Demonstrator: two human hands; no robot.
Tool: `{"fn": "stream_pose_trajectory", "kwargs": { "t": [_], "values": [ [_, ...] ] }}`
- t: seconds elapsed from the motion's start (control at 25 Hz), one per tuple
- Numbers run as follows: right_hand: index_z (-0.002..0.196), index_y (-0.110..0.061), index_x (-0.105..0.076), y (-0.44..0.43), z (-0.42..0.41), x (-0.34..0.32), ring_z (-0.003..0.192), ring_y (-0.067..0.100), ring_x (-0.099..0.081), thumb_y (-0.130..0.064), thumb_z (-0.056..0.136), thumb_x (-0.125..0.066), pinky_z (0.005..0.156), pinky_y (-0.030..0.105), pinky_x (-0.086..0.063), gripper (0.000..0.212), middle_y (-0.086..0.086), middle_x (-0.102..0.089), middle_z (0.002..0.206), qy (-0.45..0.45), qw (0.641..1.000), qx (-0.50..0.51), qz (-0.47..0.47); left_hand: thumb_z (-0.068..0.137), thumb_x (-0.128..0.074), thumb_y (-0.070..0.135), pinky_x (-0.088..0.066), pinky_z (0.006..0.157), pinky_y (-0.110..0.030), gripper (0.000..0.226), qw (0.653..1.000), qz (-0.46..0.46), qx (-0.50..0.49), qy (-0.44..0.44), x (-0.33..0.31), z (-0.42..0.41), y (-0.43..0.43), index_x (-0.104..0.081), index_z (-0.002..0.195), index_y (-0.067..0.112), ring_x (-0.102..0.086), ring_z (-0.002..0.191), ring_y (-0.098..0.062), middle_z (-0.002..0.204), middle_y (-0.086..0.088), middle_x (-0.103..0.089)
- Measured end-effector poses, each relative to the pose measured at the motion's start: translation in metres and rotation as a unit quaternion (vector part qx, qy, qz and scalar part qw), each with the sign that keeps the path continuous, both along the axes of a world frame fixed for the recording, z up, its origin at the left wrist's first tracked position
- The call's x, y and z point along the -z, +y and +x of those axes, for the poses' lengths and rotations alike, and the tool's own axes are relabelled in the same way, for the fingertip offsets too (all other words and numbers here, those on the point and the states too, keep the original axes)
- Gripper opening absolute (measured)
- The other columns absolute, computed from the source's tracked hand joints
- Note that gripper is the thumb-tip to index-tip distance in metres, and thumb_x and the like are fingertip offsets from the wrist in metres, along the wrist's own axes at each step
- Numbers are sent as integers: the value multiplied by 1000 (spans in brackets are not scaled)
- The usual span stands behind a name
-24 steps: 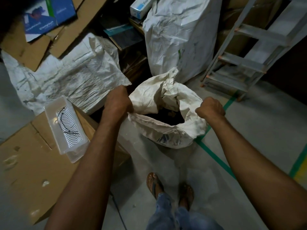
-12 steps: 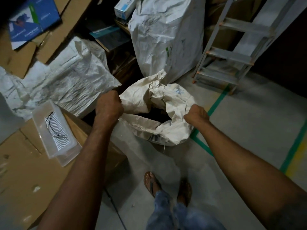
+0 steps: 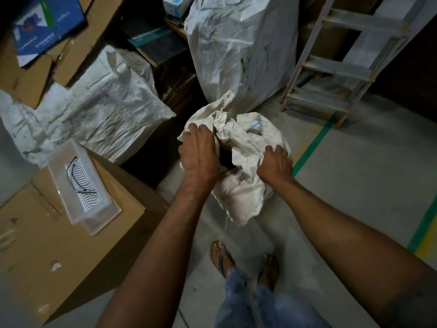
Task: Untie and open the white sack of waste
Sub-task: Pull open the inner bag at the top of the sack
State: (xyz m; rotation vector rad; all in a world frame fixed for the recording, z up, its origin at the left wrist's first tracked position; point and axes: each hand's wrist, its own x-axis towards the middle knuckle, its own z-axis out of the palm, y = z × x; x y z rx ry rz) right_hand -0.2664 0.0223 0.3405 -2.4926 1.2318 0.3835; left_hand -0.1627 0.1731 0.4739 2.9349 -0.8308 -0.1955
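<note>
L hand [image 3: 198,152] & R hand [image 3: 275,165] fingers curl round white sack [image 3: 238,195] rim edges, dark gap btwn.

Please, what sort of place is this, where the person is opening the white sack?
Most likely a storeroom or warehouse corner. Around the white sack stand cardboard boxes, a tall filled sack and a metal stepladder, and green tape lines mark the concrete floor.
</note>
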Motion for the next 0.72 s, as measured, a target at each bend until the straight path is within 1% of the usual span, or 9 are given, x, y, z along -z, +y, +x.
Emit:
{"fn": "stream_pose_trajectory", "kwargs": {
  "t": [0.12, 0.2, 0.24, 0.36, 0.44, 0.52, 0.6, 0.68, 0.72],
  "values": [
    [154, -14, -26, -9, 5, 16, 140, 41, -37, -23, 88, -70, 109, 52, -42, 79, 20, -36, 151, -5, 998, 20, 65, 83, -63, -4, -55, 85, -44, 46, 1000, 4, 17, -8, 7, -4, -9, -50, 127, 2, -55, 115, -35, 130, -16, -48],
    [159, -14, -12, -8, 11, 24, 135, 43, -46, -25, 90, -69, 104, 51, -47, 90, 22, -42, 149, -1, 992, 29, 126, 82, -60, -6, -52, 84, -43, 44, 1000, -9, 24, -8, 12, -4, -12, -51, 125, 2, -56, 113, -35, 129, -16, -48],
    [158, -12, -13, -7, 14, 28, 130, 43, -52, -25, 91, -67, 98, 48, -50, 87, 23, -49, 144, -3, 990, 26, 137, 83, -59, -6, -51, 84, -43, 43, 1000, -15, 26, -3, 14, -4, -12, -51, 124, 2, -56, 112, -35, 129, -17, -48],
    [139, -6, -43, -3, 20, 33, 119, 41, -61, -13, 93, -61, 83, 40, -49, 50, 21, -61, 130, -23, 994, 27, 104, 82, -62, -3, -49, 83, -41, 43, 999, -20, 34, 20, 17, -2, -11, -52, 124, 1, -56, 110, -35, 129, -17, -48],
    [126, -5, -53, -2, 23, 37, 120, 39, -60, -9, 90, -61, 83, 38, -50, 36, 19, -60, 130, -39, 994, 51, 90, 82, -62, -4, -45, 79, -37, 42, 999, -26, 34, 24, 17, 1, -9, -53, 123, 1, -56, 110, -34, 128, -17, -49],
    [135, -7, -51, -4, 25, 44, 129, 39, -52, -16, 90, -66, 95, 42, -50, 48, 19, -51, 141, -30, 992, 73, 100, 83, -61, -2, -42, 76, -35, 41, 999, -27, 35, 27, 15, 5, -5, -54, 124, 1, -56, 110, -34, 127, -17, -49],
    [155, -12, -28, -5, 25, 54, 137, 41, -46, -29, 91, -72, 107, 45, -47, 80, 21, -40, 152, -17, 977, 123, 172, 83, -63, 1, -43, 78, -36, 44, 999, -18, 39, 26, 14, 11, -2, -53, 126, 0, -56, 111, -34, 129, -18, -49],
    [162, -14, -7, -2, 24, 64, 135, 41, -49, -33, 91, -73, 105, 44, -48, 99, 21, -43, 152, -24, 954, 172, 246, 82, -65, 1, -43, 78, -36, 47, 999, -14, 37, 18, 18, 16, -2, -53, 127, 0, -56, 110, -34, 131, -18, -48],
    [162, -13, -9, 0, 25, 67, 131, 41, -53, -31, 91, -71, 101, 43, -50, 96, 20, -48, 148, -30, 952, 177, 249, 82, -65, 0, -42, 76, -36, 47, 999, -19, 36, 16, 22, 17, -2, -53, 127, 1, -56, 110, -34, 130, -17, -48]
  ]
}}
